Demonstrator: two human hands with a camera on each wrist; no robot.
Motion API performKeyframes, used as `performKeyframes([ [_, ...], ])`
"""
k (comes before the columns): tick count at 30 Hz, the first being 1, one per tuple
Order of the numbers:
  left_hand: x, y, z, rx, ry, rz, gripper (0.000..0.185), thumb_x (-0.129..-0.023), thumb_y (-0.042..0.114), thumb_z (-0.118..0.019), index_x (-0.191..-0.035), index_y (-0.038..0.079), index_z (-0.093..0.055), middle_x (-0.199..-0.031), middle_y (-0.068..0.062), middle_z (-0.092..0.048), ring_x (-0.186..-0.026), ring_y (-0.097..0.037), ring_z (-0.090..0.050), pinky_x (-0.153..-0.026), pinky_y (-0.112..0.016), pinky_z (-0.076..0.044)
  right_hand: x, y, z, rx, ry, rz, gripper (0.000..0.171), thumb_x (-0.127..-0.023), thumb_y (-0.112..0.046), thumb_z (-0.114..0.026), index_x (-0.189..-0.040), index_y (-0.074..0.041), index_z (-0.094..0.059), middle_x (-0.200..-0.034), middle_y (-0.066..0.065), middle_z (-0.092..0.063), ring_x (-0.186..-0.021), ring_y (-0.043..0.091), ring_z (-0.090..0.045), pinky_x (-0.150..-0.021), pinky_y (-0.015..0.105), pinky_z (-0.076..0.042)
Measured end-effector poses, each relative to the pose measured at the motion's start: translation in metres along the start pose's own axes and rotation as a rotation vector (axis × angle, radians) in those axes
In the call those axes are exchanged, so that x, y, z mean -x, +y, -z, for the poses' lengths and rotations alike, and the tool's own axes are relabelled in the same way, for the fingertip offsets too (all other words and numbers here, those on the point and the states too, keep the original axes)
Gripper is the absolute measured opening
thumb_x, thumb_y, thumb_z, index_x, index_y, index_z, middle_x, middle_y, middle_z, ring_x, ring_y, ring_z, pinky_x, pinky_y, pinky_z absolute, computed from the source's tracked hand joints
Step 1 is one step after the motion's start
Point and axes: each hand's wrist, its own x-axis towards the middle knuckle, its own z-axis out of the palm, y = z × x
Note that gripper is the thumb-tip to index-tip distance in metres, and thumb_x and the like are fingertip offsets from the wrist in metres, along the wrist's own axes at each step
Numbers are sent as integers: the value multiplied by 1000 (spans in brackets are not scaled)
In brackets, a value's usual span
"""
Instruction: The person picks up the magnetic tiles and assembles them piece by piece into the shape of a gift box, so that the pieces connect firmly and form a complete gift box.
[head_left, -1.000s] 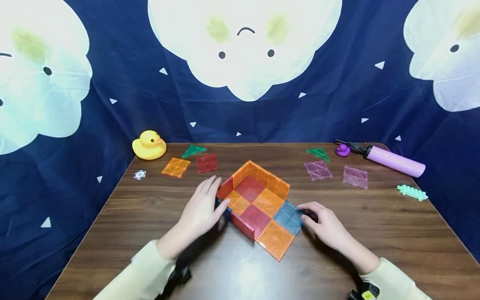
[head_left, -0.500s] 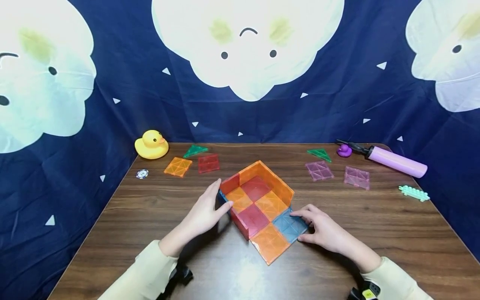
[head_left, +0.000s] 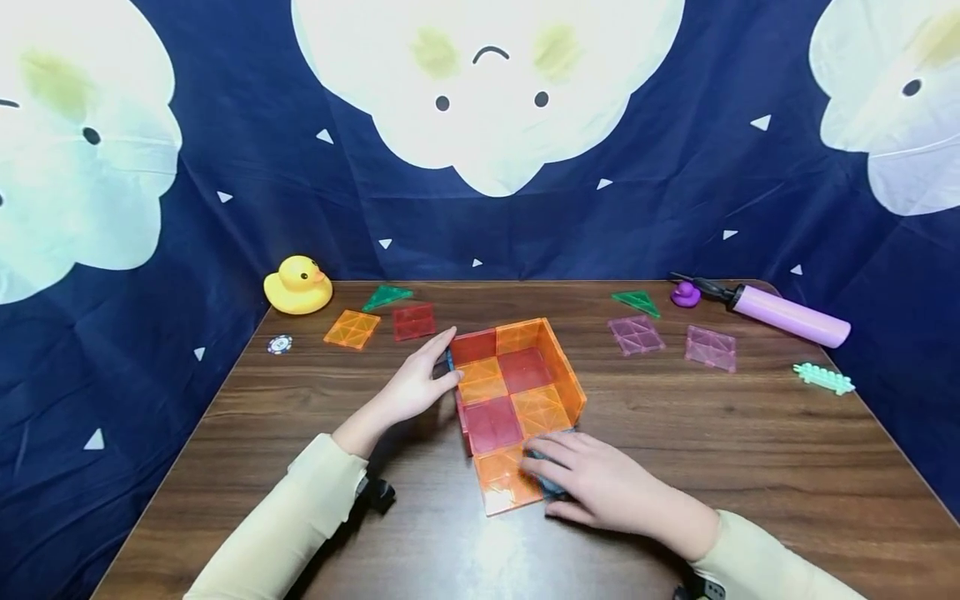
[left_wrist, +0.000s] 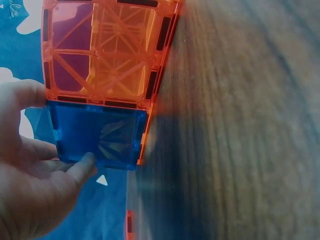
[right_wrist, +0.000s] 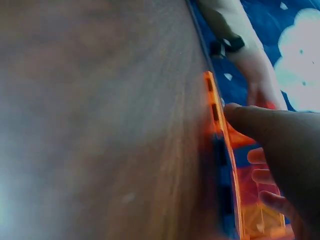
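Note:
A low structure of magnetic tiles (head_left: 542,407) stands on the table, with a red and orange checkered floor and upright walls on its left, back and right sides. My left hand (head_left: 415,382) grips its left wall, thumb at the rim and fingers along the outside. The left wrist view shows the fingers on an upright blue tile (left_wrist: 100,132) beside orange ones. My right hand (head_left: 600,483) rests over the near right corner, fingers extended across a blue floor tile (head_left: 552,487) and towards the orange front tile (head_left: 504,477). That hand covers much of the blue tile.
Behind, at left, lie a yellow duck (head_left: 297,286), a poker chip (head_left: 280,344), and orange (head_left: 352,329), red (head_left: 414,322) and green tiles (head_left: 386,297). Behind, at right, are purple tiles (head_left: 636,335), a purple duck (head_left: 686,294), a pump (head_left: 791,316) and a mint strip (head_left: 823,379).
The tile structure has turned clockwise as seen in the head view. My left hand has moved away from me with it, and my right hand has shifted left over the blue tile.

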Motion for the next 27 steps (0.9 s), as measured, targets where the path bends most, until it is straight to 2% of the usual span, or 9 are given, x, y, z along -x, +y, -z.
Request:
performKeyframes([
  [4, -2, -1, -1, 12, 2, -5, 76, -98, 22, -66, -160, 1, -28, -162, -21, -31, -148, -35, -31, -117, -52, -29, -14, 0, -5, 105, -94, 93, 57, -99, -45, -63, -147, -14, -55, -148, 7, -54, -135, 26, -50, -106, 44, -45],
  [8, -3, -1, -2, 22, 5, -14, 75, -97, 21, -66, -160, 2, -30, -161, -21, -33, -147, -36, -33, -116, -53, -31, -19, 1, -7, 163, -121, 131, 51, -101, -42, -62, -145, -15, -58, -145, 7, -57, -131, 27, -54, -103, 41, -49],
  [15, -4, -1, -1, 39, 18, -10, 73, -96, 21, -67, -159, 6, -34, -157, -20, -40, -142, -36, -40, -113, -53, -36, -26, 1, -7, 208, -101, 178, 45, -101, -37, -63, -139, -13, -61, -138, 8, -63, -125, 27, -60, -99, 37, -52],
  [22, -10, -4, -2, 98, -7, -13, 71, -96, 17, -67, -159, 8, -35, -154, -18, -43, -138, -35, -46, -111, -50, -39, -29, 1, -5, 179, -23, 191, 40, -99, -33, -67, -132, -11, -65, -129, 7, -68, -117, 23, -66, -94, 35, -55],
  [27, -13, -6, -3, 113, -9, -20, 71, -96, 18, -65, -159, 8, -34, -155, -17, -42, -140, -35, -43, -110, -54, -40, -32, 2, 0, 112, 25, 170, 36, -97, -27, -71, -127, -8, -67, -120, 4, -72, -110, 17, -68, -92, 32, -55],
])
